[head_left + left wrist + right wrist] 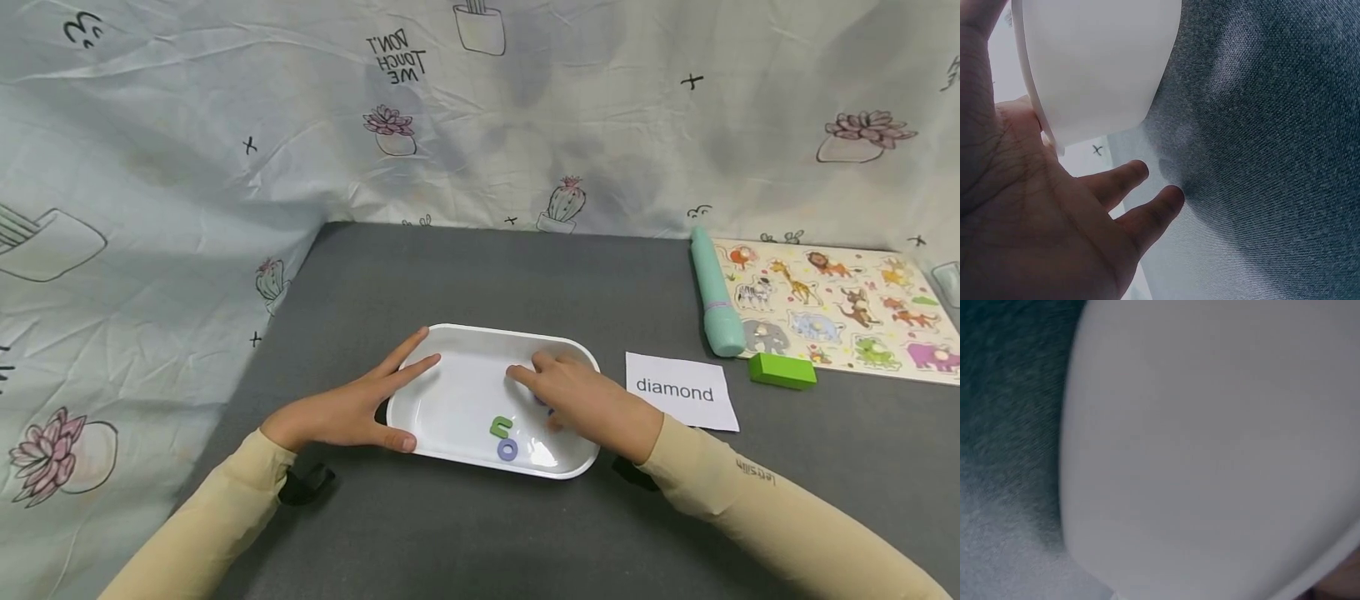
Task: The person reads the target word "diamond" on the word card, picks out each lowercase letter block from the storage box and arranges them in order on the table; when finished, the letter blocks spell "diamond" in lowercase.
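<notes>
Letters (500,427) lay near six o'clock in the tray (457,392). At three, the right hand (581,402) seemed to be sorting, its grip unclear, perhaps needing a careful pinch next; the left hand (341,417) spread wide at nine.

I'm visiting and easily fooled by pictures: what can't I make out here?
Head view: the small pieces under the right hand, largely covered by it.
Left wrist view: the rest of the tray, cut off by the top edge.
Right wrist view: the tray's inside, hidden by its outer wall.
</notes>
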`<state>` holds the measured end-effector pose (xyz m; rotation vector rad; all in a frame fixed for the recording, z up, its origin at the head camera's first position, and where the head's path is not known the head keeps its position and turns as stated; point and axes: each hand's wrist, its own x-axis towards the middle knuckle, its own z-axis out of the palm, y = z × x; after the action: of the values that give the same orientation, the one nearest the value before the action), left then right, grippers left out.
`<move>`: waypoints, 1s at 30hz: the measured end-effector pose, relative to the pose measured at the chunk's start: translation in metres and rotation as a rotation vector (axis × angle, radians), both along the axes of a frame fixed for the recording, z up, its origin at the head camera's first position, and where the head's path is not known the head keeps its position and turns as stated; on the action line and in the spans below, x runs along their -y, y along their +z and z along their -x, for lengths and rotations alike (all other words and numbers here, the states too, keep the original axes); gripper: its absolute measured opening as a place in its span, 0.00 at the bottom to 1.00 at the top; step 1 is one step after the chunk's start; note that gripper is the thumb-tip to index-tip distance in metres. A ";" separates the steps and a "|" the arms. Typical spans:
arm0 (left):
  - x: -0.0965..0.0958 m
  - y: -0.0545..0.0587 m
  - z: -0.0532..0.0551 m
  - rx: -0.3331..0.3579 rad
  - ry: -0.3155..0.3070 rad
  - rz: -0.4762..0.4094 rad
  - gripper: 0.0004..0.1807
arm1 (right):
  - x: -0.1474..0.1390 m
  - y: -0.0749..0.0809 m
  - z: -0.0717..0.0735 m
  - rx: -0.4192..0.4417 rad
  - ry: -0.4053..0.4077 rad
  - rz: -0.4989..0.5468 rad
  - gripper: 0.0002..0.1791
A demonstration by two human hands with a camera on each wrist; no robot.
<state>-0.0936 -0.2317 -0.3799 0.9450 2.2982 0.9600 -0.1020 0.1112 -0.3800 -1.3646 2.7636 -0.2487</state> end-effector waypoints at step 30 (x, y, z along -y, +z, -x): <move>0.000 0.000 -0.001 0.002 0.003 -0.011 0.58 | -0.031 0.039 -0.029 0.332 0.079 0.156 0.38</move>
<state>-0.0928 -0.2318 -0.3801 0.9447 2.2951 0.9758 -0.0735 0.1426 -0.3410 -1.3206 2.4552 -0.6354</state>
